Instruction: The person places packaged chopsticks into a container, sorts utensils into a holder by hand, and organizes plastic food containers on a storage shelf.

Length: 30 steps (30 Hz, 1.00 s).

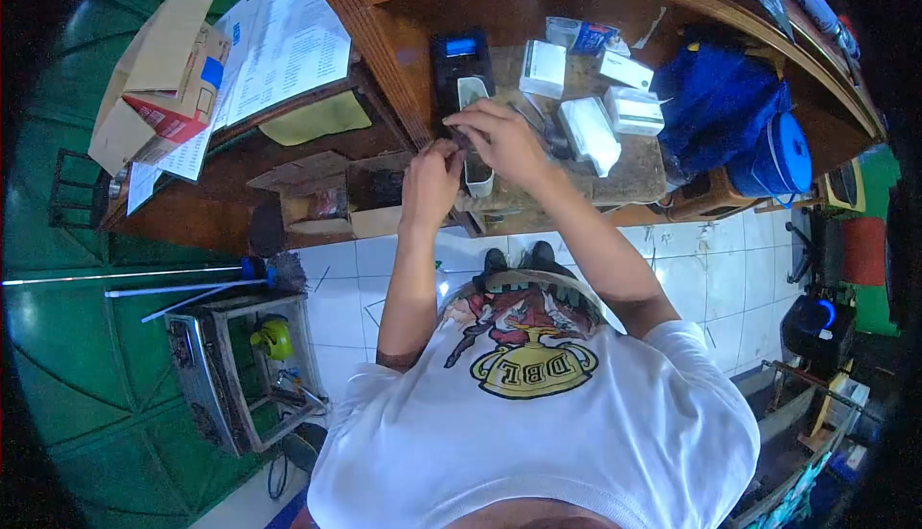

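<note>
My left hand (431, 181) is closed in a pinch at the front of the wooden desk shelf. My right hand (505, 143) meets it from the right, fingers also pinched together. Whatever sits between the fingertips is small and dark, and I cannot make out its kind. Beneath both hands lies a narrow, long white tray (481, 187), its middle covered by my fingers and its inside dark or greyish. Behind it stands a black device (448, 70) with a lit blue screen.
White small boxes (544, 69) and a white packet (591, 135) lie on the worn board (642, 166) to the right. Farther right are dark blue cloth (720, 97) and a blue bucket (789, 150). Papers (279, 54) and an opened carton (158, 83) stand at left.
</note>
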Tool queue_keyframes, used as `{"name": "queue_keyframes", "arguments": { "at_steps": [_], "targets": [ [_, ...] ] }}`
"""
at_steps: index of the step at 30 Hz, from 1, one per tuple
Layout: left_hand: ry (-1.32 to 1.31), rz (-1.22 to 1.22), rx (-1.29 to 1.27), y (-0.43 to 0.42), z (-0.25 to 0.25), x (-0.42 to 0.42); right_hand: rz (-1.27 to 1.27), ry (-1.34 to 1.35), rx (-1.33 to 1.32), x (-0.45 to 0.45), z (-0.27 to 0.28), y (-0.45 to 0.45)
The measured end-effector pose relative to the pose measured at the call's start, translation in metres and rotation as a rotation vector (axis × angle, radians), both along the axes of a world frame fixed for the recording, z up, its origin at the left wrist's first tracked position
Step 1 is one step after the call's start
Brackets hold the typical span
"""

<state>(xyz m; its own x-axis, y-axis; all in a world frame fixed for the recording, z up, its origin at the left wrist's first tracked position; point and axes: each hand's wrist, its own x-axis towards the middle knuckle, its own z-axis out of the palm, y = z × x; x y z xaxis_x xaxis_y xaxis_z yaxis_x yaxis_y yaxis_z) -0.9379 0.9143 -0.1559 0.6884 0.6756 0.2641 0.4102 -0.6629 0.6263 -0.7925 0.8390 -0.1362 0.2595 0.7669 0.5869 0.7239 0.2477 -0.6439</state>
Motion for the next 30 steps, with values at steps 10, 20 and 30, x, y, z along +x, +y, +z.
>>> {"name": "queue_keyframes", "arguments": {
  "at_steps": [10,20,30],
  "targets": [
    [0.208,0.045,-0.084,-0.005,0.021,-0.012,-0.012,-0.084,0.023,-0.006,-0.011,-0.005],
    [0.205,-0.099,-0.408,-0.035,0.057,0.006,-0.2,0.142,0.03,0.021,-0.011,-0.037],
    [0.284,-0.231,-0.046,-0.081,-0.006,0.077,-0.541,0.049,-0.414,0.066,-0.079,-0.092]
  ]
}}
